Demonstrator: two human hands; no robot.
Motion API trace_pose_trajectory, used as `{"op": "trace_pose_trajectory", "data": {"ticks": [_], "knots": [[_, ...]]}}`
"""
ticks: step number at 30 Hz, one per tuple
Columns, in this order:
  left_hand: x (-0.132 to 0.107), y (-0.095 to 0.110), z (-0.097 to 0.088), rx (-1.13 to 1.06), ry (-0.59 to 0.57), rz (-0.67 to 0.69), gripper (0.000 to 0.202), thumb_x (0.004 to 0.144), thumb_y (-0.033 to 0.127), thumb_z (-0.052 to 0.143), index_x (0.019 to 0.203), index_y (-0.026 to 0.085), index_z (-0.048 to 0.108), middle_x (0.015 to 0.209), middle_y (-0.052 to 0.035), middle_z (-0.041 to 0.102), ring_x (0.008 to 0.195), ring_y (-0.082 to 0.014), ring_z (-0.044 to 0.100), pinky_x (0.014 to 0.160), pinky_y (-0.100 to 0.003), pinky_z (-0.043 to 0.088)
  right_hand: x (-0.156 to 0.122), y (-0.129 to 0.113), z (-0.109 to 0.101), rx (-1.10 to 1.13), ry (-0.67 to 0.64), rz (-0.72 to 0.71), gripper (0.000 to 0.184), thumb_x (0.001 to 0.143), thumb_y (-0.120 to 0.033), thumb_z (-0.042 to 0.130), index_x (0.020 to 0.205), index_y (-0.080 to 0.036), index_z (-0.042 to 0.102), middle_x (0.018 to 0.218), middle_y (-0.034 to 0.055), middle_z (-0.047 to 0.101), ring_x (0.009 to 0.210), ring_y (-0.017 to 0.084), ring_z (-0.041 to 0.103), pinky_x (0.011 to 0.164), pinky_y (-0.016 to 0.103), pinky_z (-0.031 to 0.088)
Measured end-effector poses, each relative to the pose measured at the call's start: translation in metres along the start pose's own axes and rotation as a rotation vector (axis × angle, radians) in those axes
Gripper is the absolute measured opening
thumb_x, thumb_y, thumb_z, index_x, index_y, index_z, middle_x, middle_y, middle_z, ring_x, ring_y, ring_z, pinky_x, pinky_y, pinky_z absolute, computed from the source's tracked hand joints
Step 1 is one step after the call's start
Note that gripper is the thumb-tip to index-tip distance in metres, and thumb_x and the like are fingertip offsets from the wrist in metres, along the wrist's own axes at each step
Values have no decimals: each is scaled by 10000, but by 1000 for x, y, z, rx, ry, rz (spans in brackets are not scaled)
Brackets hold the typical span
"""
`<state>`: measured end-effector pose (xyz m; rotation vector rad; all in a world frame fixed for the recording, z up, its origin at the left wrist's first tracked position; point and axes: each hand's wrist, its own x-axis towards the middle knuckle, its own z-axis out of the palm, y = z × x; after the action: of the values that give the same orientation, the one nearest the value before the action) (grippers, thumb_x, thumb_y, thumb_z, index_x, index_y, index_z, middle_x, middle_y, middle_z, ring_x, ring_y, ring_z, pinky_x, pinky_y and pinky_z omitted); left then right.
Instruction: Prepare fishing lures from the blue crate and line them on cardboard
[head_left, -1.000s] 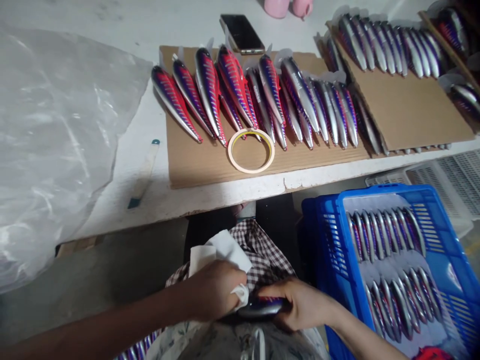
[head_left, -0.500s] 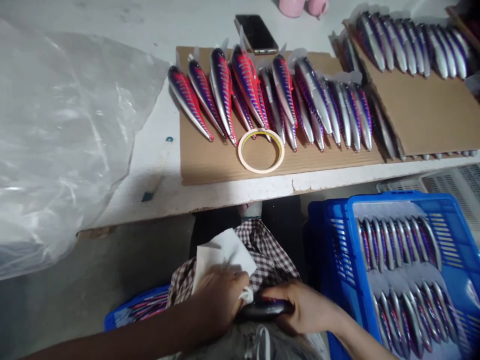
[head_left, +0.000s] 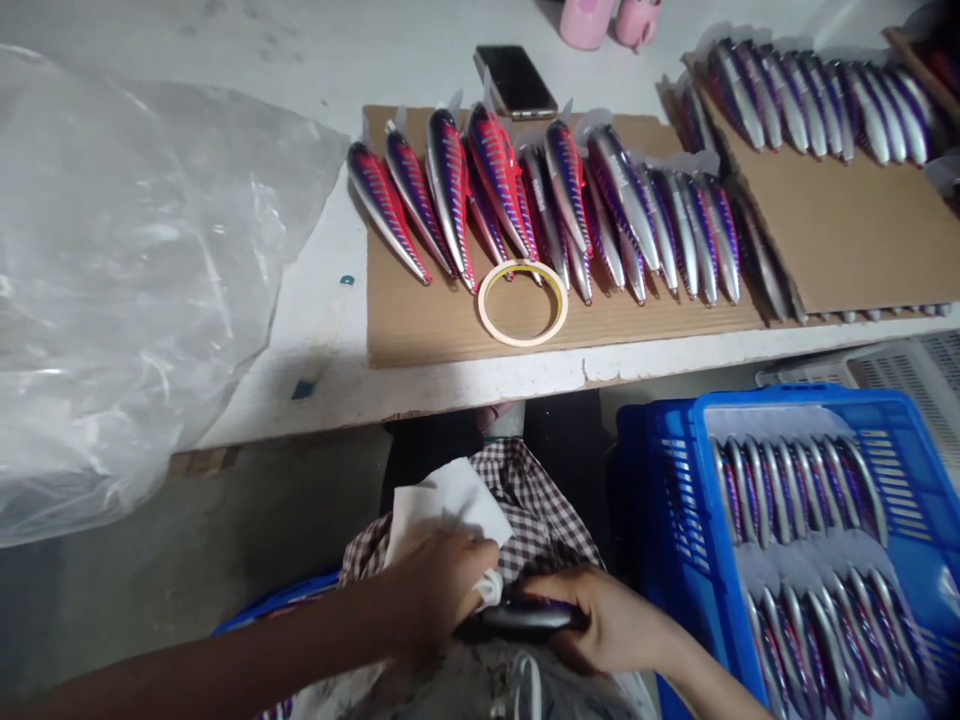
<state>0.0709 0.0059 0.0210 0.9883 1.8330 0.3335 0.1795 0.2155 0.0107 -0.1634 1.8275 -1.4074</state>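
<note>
Left hand (head_left: 431, 590) clamped on white cloth (head_left: 450, 505), right hand (head_left: 600, 615) gripping lure (head_left: 525, 615); blue crate (head_left: 675, 470) edge just beside, table edge (head_left: 450, 385) above.

A small workshop for finishing fishing lures: dozens of identical painted lures (head_left: 570, 195) lie in rows on cardboard (head_left: 427, 320) over a worn white desk (head_left: 315, 290), more fill a blue crate (head_left: 675, 500), beside tape (head_left: 523, 302) and plastic sheeting (head_left: 127, 280).
</note>
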Motion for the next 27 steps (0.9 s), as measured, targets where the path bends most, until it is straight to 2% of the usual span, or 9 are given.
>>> {"op": "trace_pose_trajectory", "data": {"ticks": [4,9,16,22,27], "knots": [[6,5,8,34,15,4,144,794,168,467,904,176,560,945,-90,633,878,-294,612,752,-413,466,1,5,-1,4,-26,11,199,609,-44,464,674,-200,359,600,-86,340,553,69,313,481,167,227],[9,4,17,42,61,-24,147,764,192,486,890,182,562,934,-89,636,876,-316,611,763,-458,467,5,8,-1,6,-42,-5,194,608,-43,459,668,-198,358,598,-86,342,552,65,319,476,159,230],[10,3,19,18,91,-39,110,782,233,469,849,197,549,895,-72,631,845,-305,611,709,-416,459,4,6,0,14,-30,-13,203,632,-49,499,666,-199,366,584,-91,341,537,62,314,457,161,216],[-6,-4,9,-35,12,-27,100,834,221,419,808,200,513,844,-39,635,787,-234,625,637,-325,425,0,-4,-1,15,1,-43,224,643,-44,508,687,-204,358,617,-89,358,570,66,333,497,163,241],[-4,-1,12,-26,29,-46,82,808,189,448,842,200,522,912,-53,630,830,-253,622,671,-341,429,3,2,-1,-24,1,-38,215,645,-39,486,686,-204,355,605,-88,348,561,69,320,495,170,234]]}}
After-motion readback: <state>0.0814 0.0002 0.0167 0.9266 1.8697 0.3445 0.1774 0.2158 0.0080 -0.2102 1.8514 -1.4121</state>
